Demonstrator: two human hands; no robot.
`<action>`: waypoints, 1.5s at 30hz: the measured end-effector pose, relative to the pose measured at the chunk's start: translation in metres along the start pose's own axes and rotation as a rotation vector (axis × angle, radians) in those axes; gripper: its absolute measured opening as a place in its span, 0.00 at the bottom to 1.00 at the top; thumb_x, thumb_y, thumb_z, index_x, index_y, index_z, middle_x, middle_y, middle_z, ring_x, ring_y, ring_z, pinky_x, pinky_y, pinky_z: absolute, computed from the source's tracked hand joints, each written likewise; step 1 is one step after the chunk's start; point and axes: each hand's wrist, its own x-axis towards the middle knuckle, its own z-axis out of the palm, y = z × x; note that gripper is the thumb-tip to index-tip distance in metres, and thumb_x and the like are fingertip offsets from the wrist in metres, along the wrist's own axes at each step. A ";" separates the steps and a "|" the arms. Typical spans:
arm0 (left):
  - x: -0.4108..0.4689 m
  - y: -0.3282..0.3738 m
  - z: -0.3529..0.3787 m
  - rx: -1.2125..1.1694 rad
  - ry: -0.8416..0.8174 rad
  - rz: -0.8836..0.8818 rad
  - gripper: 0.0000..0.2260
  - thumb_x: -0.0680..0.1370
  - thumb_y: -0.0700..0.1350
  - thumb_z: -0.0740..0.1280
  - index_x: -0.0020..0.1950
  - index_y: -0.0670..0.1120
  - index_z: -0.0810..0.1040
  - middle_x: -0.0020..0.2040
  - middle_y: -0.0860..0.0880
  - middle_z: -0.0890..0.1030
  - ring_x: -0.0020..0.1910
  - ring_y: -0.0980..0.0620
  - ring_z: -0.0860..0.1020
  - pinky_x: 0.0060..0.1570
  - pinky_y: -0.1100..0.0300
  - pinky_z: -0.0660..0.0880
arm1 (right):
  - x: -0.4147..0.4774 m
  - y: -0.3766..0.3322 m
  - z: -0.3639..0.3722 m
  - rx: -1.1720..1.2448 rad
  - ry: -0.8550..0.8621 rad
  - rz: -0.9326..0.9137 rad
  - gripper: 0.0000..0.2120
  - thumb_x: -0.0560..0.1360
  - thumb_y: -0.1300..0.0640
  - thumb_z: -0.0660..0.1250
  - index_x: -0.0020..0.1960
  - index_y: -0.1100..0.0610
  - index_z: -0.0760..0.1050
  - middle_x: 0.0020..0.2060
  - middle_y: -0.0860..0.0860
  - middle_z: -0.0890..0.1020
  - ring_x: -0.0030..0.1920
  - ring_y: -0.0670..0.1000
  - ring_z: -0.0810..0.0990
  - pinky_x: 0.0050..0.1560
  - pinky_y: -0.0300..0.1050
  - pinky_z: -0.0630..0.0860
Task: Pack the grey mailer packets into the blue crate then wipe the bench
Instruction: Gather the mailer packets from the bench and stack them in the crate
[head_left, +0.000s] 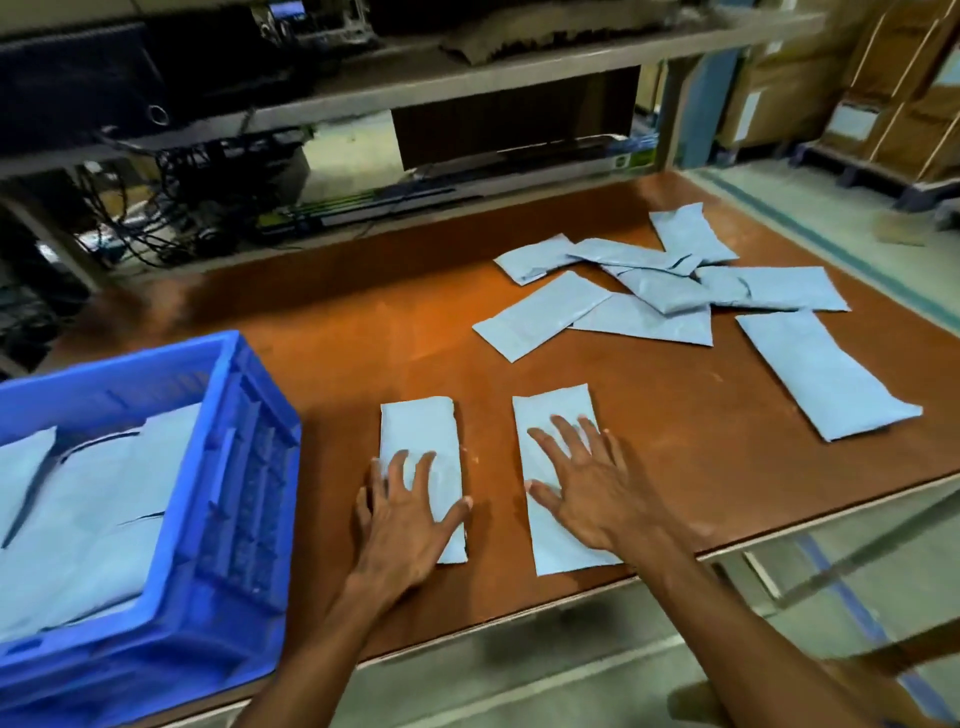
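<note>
Two grey mailer packets lie side by side near the front edge of the brown bench (363, 343). My left hand (402, 519) rests flat with fingers spread on the left packet (421, 431). My right hand (587, 483) lies flat, fingers apart, on the right packet (553, 410). Neither hand grips anything. The blue crate (244, 467) stands at the bench's front left and holds several packets (93, 499). A loose heap of several more packets (649, 291) lies at the back right, and one long packet (821, 371) lies alone on the right.
A shelf unit (467, 78) with cables and equipment runs along the back of the bench. Cardboard boxes on pallets (883, 104) stand on the floor at the far right. The bench's right and front edges drop to a greenish floor (857, 228).
</note>
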 end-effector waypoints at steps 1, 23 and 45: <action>0.007 0.000 0.001 -0.009 0.000 -0.022 0.38 0.73 0.76 0.49 0.79 0.61 0.48 0.81 0.52 0.47 0.79 0.43 0.43 0.74 0.39 0.45 | 0.004 -0.004 0.004 -0.009 0.012 0.039 0.36 0.74 0.26 0.41 0.78 0.38 0.39 0.79 0.46 0.40 0.79 0.56 0.40 0.76 0.61 0.41; -0.011 0.009 -0.121 0.006 0.345 0.255 0.23 0.85 0.49 0.50 0.79 0.43 0.57 0.80 0.43 0.55 0.79 0.39 0.51 0.75 0.46 0.55 | 0.019 -0.104 -0.054 0.265 0.356 -0.142 0.29 0.81 0.40 0.38 0.79 0.47 0.52 0.78 0.45 0.56 0.79 0.53 0.51 0.77 0.55 0.50; -0.067 -0.467 -0.261 0.246 -0.163 -0.127 0.32 0.82 0.60 0.43 0.81 0.44 0.43 0.81 0.46 0.43 0.79 0.36 0.46 0.75 0.39 0.50 | 0.062 -0.527 -0.051 -0.060 -0.016 -0.371 0.28 0.83 0.43 0.44 0.79 0.54 0.50 0.79 0.52 0.53 0.77 0.63 0.52 0.75 0.61 0.53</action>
